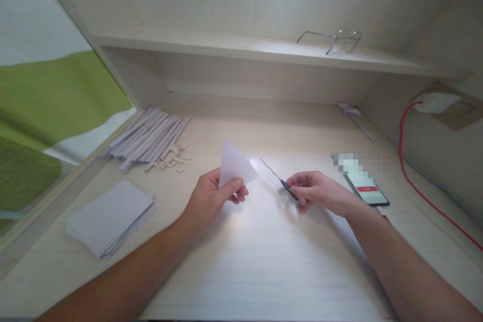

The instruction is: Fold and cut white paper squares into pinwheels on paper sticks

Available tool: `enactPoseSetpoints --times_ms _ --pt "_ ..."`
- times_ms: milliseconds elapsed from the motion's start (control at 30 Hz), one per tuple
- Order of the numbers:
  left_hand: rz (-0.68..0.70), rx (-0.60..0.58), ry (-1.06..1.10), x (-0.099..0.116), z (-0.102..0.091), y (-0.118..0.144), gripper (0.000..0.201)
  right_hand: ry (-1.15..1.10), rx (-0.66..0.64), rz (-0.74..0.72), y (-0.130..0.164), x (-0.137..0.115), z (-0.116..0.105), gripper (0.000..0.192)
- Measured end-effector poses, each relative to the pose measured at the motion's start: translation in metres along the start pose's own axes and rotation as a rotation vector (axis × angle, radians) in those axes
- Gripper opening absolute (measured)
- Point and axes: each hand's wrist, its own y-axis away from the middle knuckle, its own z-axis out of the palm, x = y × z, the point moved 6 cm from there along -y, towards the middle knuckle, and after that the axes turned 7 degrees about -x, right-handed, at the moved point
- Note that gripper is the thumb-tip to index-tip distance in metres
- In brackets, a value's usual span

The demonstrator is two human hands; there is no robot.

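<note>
In the middle of the desk, my left hand [217, 193] pinches a folded piece of white paper [234, 163] between thumb and fingers; its pointed top stands upright. To the right, my right hand [307, 188] is closed round the black handle of a pair of scissors [289, 188], seen nearly edge-on. Their thin blades point up and left toward the paper, apart from it. A stack of white paper sheets [113, 216] lies left of my left hand. Behind the stack is a pile of rolled paper sticks [151, 136].
Small rubber bands [173, 158] lie beside the sticks. A phone [362, 181] rests right of my right hand, near a red cable [405, 161] plugged in at the wall. One paper stick [360, 126] lies at the back right. Glasses [341, 42] sit on the shelf [226, 45].
</note>
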Motion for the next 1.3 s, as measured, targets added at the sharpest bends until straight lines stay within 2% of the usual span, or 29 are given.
enactPoseSetpoints --times_ms 167,300,433,533,633,733,900,1067,1300 --pt "-0.007 -0.005 -0.032 0.0 0.001 0.0 0.029 -0.114 0.009 -0.122 -0.004 -0.006 0.003 0.028" --pt "0.02 0.018 -0.151 0.004 -0.001 0.001 0.035 -0.225 -0.076 -0.233 0.002 -0.018 0.023 0.029" --pt "0.014 0.021 -0.213 0.004 -0.001 0.002 0.041 -0.261 -0.081 -0.221 0.009 -0.023 0.04 0.036" --pt "0.017 0.019 -0.212 0.005 0.0 0.004 0.04 -0.203 -0.059 -0.252 0.011 -0.026 0.044 0.04" --pt "0.016 0.019 -0.216 0.009 0.001 0.005 0.039 -0.123 -0.051 -0.23 0.013 -0.024 0.047 0.034" --pt "0.025 0.029 -0.216 0.013 0.002 0.007 0.039 -0.062 -0.109 -0.169 0.017 -0.021 0.055 0.028" --pt "0.031 0.03 -0.191 0.016 0.003 0.007 0.041 -0.064 -0.133 -0.111 0.018 -0.016 0.067 0.018" --pt "0.047 0.049 -0.222 0.014 0.001 0.007 0.041 -0.053 -0.075 -0.095 0.017 -0.017 0.064 0.031" --pt "0.046 0.075 -0.292 0.01 0.002 0.01 0.041 -0.011 -0.062 -0.126 0.018 -0.018 0.067 0.038"
